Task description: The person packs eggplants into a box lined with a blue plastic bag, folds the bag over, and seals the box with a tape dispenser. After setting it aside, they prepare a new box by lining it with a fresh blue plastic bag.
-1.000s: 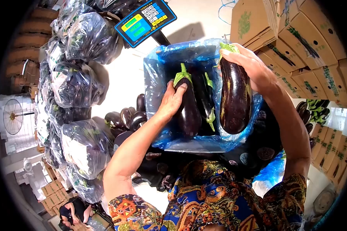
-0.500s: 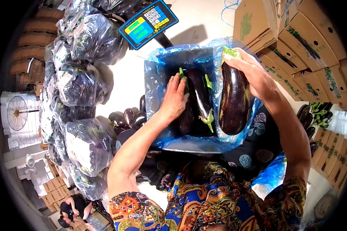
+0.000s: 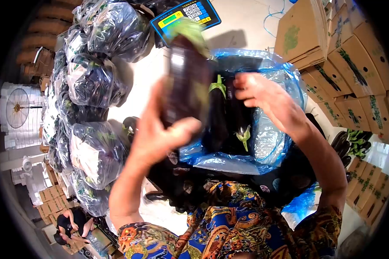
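Note:
A large dark eggplant, blurred by motion, is held up in my left hand, its green cap toward the scale. It hangs over the left side of a box lined with blue plastic. My right hand is above the box's right part, fingers bent and somewhat spread, with nothing seen in it. Inside the box lie an eggplant with its green cap at the top and another with its cap at the bottom.
A scale display stands beyond the box. Plastic bags of eggplants line the left. Cardboard boxes are stacked at right, near more eggplants. Another person is at the lower left.
The large eggplant has gone from my right hand to my left, which has left the box and moved left. My right hand has let go and come lower over the box.

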`<move>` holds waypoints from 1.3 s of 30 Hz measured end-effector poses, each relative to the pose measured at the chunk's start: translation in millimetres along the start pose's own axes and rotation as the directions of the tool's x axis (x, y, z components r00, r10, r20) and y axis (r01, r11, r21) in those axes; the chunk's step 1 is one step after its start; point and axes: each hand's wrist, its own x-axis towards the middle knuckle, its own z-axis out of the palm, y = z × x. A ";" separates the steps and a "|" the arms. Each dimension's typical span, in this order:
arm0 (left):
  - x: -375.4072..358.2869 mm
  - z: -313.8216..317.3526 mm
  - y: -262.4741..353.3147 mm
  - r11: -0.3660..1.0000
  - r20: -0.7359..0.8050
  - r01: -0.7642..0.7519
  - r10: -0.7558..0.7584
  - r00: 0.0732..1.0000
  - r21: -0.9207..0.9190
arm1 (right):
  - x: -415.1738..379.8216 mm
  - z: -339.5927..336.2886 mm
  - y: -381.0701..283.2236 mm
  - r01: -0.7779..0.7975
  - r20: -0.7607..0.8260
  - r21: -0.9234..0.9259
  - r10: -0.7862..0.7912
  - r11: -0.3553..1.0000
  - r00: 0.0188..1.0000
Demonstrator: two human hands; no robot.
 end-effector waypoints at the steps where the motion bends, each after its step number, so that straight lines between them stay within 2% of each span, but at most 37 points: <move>1: 2.6 -18.2 -0.7 0.998 -0.078 -0.039 0.035 0.996 -0.049 | 1.8 -5.0 5.4 -0.081 0.021 -0.144 0.085 0.986 0.996; 2: 7.6 -37.9 -16.9 0.998 -0.168 -0.034 0.025 0.985 -0.051 | 6.3 -9.1 16.6 -0.155 0.026 -0.290 0.170 0.944 0.985; 4: 17.0 -75.0 -63.5 0.990 -0.270 0.007 0.032 0.962 0.144 | 20.1 -13.4 75.2 -0.136 -0.118 -0.684 0.075 0.717 0.990; 6: 18.0 -88.9 -137.8 0.965 -0.368 0.152 -0.064 0.928 0.216 | 22.2 -2.2 74.8 -0.259 -0.108 -0.844 0.325 0.470 0.940; 8: 11.4 -95.8 -219.6 0.851 -0.441 0.364 -0.180 0.880 0.379 | 19.8 10.1 93.1 -0.256 -0.142 -0.919 0.353 0.300 0.925; 10: -7.1 -89.9 -277.5 0.812 -0.426 0.394 -0.202 0.882 0.431 | 20.0 14.6 115.7 -0.323 -0.198 -0.902 0.388 0.288 0.900; 12: -25.9 -77.7 -331.2 0.773 -0.496 0.412 -0.147 0.856 0.482 | 17.5 14.3 127.6 -0.380 -0.241 -0.873 0.408 0.306 0.881; 15: -35.8 -51.0 -361.3 0.626 -0.674 0.606 -0.167 0.719 0.491 | 18.7 18.6 134.2 -0.406 -0.274 -0.883 0.445 0.235 0.853; 17: -30.9 -56.8 -374.7 0.634 -0.608 0.533 -0.123 0.784 0.560 | 17.3 22.4 135.7 -0.414 -0.292 -0.881 0.426 0.228 0.856; 18: -28.7 -60.2 -376.7 0.637 -0.578 0.497 -0.097 0.810 0.590 | 16.4 22.8 137.9 -0.430 -0.312 -0.872 0.414 0.232 0.855; 19: -28.7 -61.6 -378.1 0.626 -0.566 0.430 0.023 0.824 0.651 | 15.4 22.6 141.7 -0.446 -0.331 -0.863 0.400 0.238 0.855; 20: -23.6 -66.7 -371.9 0.558 -0.543 0.426 0.053 0.838 0.712 | 14.3 22.8 144.7 -0.462 -0.352 -0.852 0.385 0.244 0.853; 22: -3.4 -81.4 -360.8 0.684 -0.552 0.225 0.304 0.777 0.694 | 13.2 25.1 154.3 -0.528 -0.434 -0.816 0.355 0.235 0.828; 24: 6.1 -85.8 -269.6 0.912 -0.652 0.260 0.012 0.758 0.319 | 16.2 22.9 168.9 -0.598 -0.481 -0.777 0.426 0.196 0.766; 25: 13.1 -87.9 -233.1 0.984 -0.566 0.131 -0.039 0.824 0.123 | 18.2 21.9 170.9 -0.586 -0.469 -0.788 0.436 0.186 0.768; 26: 18.9 -88.4 -197.3 0.996 -0.467 0.018 -0.059 0.882 -0.091 | 18.7 19.8 168.8 -0.564 -0.449 -0.798 0.415 0.213 0.791; 28: 23.3 -66.4 -113.0 0.996 -0.214 -0.079 0.068 0.974 -0.044 | 20.9 15.6 161.7 -0.513 -0.405 -0.814 0.366 0.273 0.838; 29: 27.3 -53.5 -80.5 0.996 0.008 -0.083 0.084 0.996 -0.037 | 21.2 19.1 144.3 -0.514 -0.389 -0.805 0.389 0.297 0.835; 30: 33.4 -36.2 -58.7 0.996 0.230 -0.089 0.093 0.969 -0.030 | 21.2 19.0 138.7 -0.500 -0.380 -0.815 0.383 0.292 0.842; 32: 54.7 17.2 -64.6 0.914 0.316 -0.350 0.276 0.908 0.207 | 18.2 17.4 133.8 -0.476 -0.360 -0.832 0.378 0.283 0.853; 34: 80.8 66.4 -103.5 0.773 0.365 -0.340 0.151 0.919 0.536 | 18.0 17.8 126.9 -0.476 -0.368 -0.839 0.368 0.265 0.853; 36: 104.2 100.5 -131.2 0.664 0.312 -0.199 -0.054 0.949 0.720 | 16.8 19.6 112.3 -0.479 -0.376 -0.838 0.360 0.262 0.854; 38: 117.6 113.9 -138.2 0.701 0.128 -0.089 -0.003 0.992 0.708 | 17.6 11.9 114.1 -0.407 -0.333 -0.874 0.282 0.266 0.900; 39: 121.3 116.9 -149.3 0.730 0.076 -0.120 0.093 0.993 0.673 | 22.4 -0.3 119.7 -0.377 -0.297 -0.885 0.292 0.273 0.909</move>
